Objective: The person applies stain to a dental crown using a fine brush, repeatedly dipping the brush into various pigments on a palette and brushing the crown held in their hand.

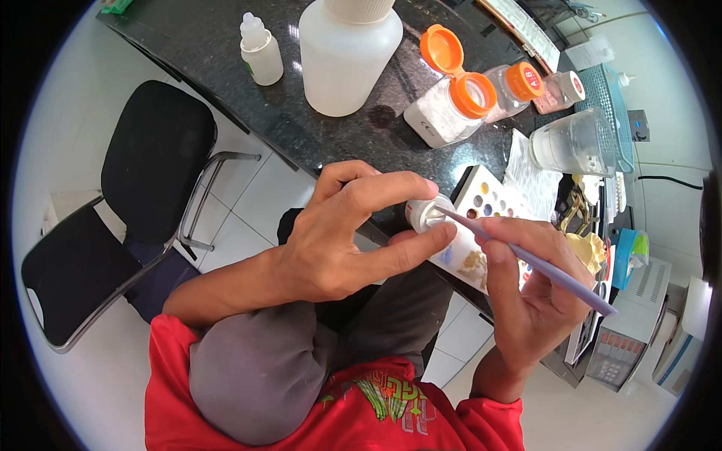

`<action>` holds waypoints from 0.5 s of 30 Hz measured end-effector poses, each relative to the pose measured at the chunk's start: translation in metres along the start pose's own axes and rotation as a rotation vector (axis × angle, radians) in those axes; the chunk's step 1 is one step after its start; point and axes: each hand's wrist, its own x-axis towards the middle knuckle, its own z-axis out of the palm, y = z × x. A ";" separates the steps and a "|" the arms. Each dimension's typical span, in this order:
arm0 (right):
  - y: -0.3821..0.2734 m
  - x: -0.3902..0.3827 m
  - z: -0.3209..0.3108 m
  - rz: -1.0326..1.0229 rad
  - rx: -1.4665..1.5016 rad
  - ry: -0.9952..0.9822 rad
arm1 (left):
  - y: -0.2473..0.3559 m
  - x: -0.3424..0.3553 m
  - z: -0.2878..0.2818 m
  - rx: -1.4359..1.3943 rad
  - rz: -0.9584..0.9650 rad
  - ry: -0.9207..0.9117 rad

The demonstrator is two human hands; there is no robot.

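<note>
My left hand [346,233] grips a small white jar [423,213] between curled fingers and thumb, its open mouth turned up and toward the right. My right hand [530,282] pinches a slim lavender-handled tool [549,274] like a pen, with its thin tip down at the jar's mouth, over white material. Beneath both hands, at the bench edge, lies a white palette [481,188] with rows of coloured wells and smears of coloured paste, partly hidden by my fingers. A crumpled white tissue [530,169] lies just beyond it.
The dark speckled bench [210,52] holds a large translucent bottle [346,68], a dropper bottle [263,60], orange-lidded jars [444,113], a cup of liquid [564,143], a teal basket [617,105] and yellow casts [585,248]. A black chair [154,146] stands left; a boxy appliance [624,346] sits right.
</note>
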 end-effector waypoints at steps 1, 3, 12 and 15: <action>0.001 0.000 0.002 0.004 0.008 0.028 | 0.000 0.000 0.000 0.000 -0.003 -0.003; 0.002 0.000 0.005 0.036 0.031 0.069 | 0.000 0.001 -0.001 0.002 -0.003 -0.006; -0.005 0.003 0.002 0.374 0.262 0.097 | 0.002 0.002 -0.003 0.027 -0.005 -0.018; -0.004 0.002 -0.001 0.374 0.342 0.132 | 0.001 0.001 -0.003 0.031 0.006 -0.019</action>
